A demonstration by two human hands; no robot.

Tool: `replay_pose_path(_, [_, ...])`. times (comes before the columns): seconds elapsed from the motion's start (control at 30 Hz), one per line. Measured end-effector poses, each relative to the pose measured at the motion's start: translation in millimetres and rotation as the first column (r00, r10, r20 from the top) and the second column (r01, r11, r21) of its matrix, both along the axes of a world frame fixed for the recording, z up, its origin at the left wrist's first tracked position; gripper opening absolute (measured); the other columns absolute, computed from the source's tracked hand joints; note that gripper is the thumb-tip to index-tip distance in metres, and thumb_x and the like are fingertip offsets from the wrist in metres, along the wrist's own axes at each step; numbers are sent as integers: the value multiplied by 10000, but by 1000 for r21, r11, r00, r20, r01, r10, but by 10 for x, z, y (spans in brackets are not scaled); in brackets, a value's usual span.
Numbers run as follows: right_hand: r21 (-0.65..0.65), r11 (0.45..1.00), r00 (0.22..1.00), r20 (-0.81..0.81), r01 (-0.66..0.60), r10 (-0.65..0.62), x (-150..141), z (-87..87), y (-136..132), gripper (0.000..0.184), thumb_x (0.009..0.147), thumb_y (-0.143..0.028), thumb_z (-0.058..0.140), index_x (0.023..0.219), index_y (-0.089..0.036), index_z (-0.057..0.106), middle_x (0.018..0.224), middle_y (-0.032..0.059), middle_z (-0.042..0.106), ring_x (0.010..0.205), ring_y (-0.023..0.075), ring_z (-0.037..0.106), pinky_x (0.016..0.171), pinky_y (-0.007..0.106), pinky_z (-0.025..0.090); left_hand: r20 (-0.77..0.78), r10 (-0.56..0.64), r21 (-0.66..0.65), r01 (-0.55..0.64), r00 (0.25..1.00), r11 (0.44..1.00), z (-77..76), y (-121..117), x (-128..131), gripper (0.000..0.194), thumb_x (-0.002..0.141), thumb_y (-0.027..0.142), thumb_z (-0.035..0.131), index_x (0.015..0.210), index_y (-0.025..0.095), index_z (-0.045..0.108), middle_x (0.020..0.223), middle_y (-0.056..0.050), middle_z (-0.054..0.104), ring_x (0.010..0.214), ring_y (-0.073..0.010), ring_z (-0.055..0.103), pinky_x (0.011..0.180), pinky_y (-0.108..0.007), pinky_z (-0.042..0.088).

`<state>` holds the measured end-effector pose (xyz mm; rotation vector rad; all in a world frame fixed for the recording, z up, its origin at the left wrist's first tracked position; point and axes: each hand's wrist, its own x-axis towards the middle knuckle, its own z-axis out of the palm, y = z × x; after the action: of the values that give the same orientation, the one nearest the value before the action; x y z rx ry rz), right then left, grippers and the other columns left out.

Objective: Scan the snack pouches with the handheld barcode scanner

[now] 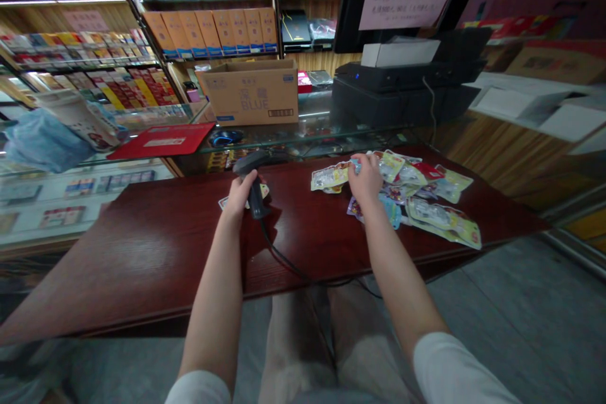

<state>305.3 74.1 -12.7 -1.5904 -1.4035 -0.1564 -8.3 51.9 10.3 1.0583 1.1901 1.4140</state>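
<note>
My left hand [240, 194] is closed round the handle of a black barcode scanner [257, 192], whose head points away over the table. Behind the scanner a small packet [265, 190] lies flat, partly covered by the hand. On the right, my right hand [366, 178] has its fingers curled on a shiny snack packet [332, 177] at the left side of a loose pile. Yellow, purple, blue and red packets [402, 170] make up that pile, and a longer yellow packet [445, 222] lies at its near right side. The right fingertips are partly hidden.
The dark red table [156, 240] ends close to my legs. A scanner cable [284, 257] hangs over its front edge. Beyond stand a glass counter, a cardboard box [250, 98], a red folder [163, 141], a mouse [226, 137] and a black checkout machine [402, 98].
</note>
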Motion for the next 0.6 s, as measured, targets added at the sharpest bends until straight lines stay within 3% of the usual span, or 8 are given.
replay_pose_path(0.17, [8,990,988,69,-141,140,-199,25,-58,215,894,-215,472,1029,-221,640,1065,100,606,948,246,607,805,348,481,-42,103,-19,-104,994,994,-110,125,-197,450,665,563,767,742,136,650,675,-51,673,597,-162,630,575,-253,504])
replay_pose_path(0.33, [-12,977,975,52,-214,215,-231,-32,-18,214,895,-218,467,1038,-208,626,1058,103,616,970,249,612,837,355,482,-14,123,-132,-124,992,983,-166,157,-194,378,695,496,762,745,145,629,654,-35,657,554,-152,621,538,-251,504])
replay_pose_path(0.6, [26,958,957,64,-284,282,-299,-43,-26,238,894,-191,450,1055,-215,623,1033,96,645,978,242,620,860,355,487,87,-49,-191,65,995,979,-97,50,25,315,733,438,753,731,152,621,591,-15,636,467,-124,576,474,-233,487])
